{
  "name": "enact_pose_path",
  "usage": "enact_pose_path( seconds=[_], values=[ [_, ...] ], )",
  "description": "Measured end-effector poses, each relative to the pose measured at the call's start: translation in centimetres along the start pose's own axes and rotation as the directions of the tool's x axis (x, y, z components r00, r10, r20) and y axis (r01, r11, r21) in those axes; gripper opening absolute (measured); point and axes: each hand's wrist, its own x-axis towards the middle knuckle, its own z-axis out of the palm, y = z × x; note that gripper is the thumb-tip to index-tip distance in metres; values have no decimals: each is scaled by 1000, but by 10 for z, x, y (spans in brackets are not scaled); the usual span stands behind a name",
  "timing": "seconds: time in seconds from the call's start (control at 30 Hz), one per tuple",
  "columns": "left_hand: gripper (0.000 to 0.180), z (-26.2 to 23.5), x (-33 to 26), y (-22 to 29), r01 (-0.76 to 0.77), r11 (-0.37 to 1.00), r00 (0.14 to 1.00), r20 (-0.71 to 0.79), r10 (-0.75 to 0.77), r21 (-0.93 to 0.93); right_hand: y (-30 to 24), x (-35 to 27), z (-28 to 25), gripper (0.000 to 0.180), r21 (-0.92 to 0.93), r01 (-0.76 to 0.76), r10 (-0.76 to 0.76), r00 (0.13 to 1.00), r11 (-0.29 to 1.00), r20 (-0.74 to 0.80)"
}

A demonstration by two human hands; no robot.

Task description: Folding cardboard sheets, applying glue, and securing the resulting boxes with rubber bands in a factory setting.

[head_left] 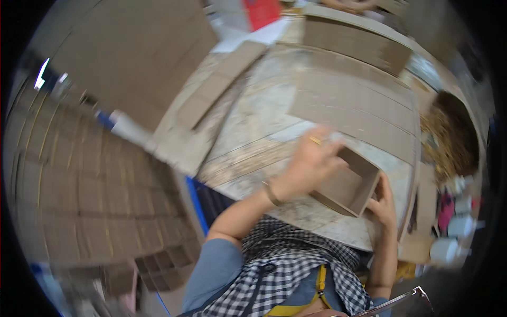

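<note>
An open cardboard box [351, 185], small and brown with bare inner walls, is tilted over the worktable in front of me. My right hand [384, 203] grips its right side, thumb at the near corner and fingers behind the wall. Over the box's left edge is my left hand [312, 162], wearing a ring and a bracelet. Motion smears its fingers, so whether they touch the box cannot be made out.
Flat brown cardboard sheets [356, 108] lie on the worn tabletop [248, 121]. A long cardboard strip [222, 84] rests at the left. Stacked brown boxes [79, 179] fill the far left. Beyond the right edge are a bin of straw-like scraps [441, 142] and several white containers [459, 226].
</note>
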Motion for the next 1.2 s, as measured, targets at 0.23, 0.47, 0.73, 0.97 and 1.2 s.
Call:
enact_pose_path(
  seconds=[0.23,0.47,0.73,0.97,1.2],
  values=[
    [56,-58,-111,96,311,907,920,150,-362,284,-44,0,131,47,-169,241,-169,919,956,357],
    [27,-127,-261,162,736,540,677,-432,-596,408,-95,-8,239,48,68,553,-288,321,830,902],
    [15,-120,-403,219,905,-216,113,-699,-706,365,-81,5,264,36,44,564,-156,152,824,976],
    [24,-97,-520,158,878,-455,-172,-785,-595,152,-73,23,236,31,-98,555,-79,286,826,955],
    [34,-94,-592,99,837,-547,-368,-772,-518,-31,-75,17,189,33,-204,473,-15,419,857,908]
  ],
)
